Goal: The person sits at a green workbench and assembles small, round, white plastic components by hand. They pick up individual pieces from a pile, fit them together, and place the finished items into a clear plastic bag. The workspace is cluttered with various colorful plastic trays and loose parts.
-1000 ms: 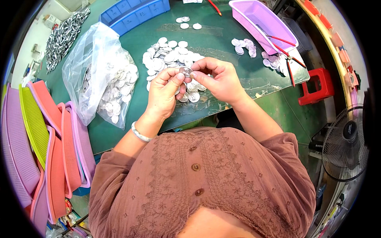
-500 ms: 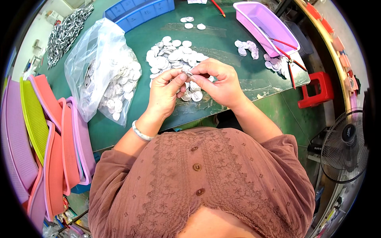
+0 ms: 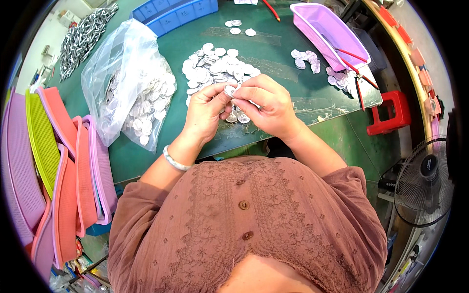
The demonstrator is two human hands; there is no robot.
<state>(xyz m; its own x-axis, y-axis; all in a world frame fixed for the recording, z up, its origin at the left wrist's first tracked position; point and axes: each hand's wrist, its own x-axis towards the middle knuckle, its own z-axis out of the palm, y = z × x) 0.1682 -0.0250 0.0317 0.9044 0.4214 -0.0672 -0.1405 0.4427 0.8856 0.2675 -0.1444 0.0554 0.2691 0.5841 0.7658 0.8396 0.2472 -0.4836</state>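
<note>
Between the fingertips of both hands is a small round silvery disc (image 3: 229, 90). My left hand (image 3: 205, 110) pinches it from the left, thumb and fingers closed. My right hand (image 3: 267, 105) meets it from the right, also closed in a pinch; its fingers partly cover the disc. Just beyond and under my hands spreads a loose pile of similar silvery discs (image 3: 205, 68) on the green table (image 3: 181, 41). A clear plastic bag (image 3: 112, 63) holding many more of the discs lies to the left of my left hand.
A blue divided bin (image 3: 178, 17) stands at the back. Metal pieces (image 3: 88, 36) are heaped far left. Stacked plastic baskets (image 3: 63, 195) crowd the left side. A purple basket (image 3: 315, 29), red-handled pliers (image 3: 356, 73) and small disc groups (image 3: 307, 59) lie right. A red stool (image 3: 391, 115) and fan (image 3: 424, 180) stand beyond.
The disc between my fingers has turned so that more of its face shows. My right hand's fingers have shifted slightly around it. The things on the table keep their places.
</note>
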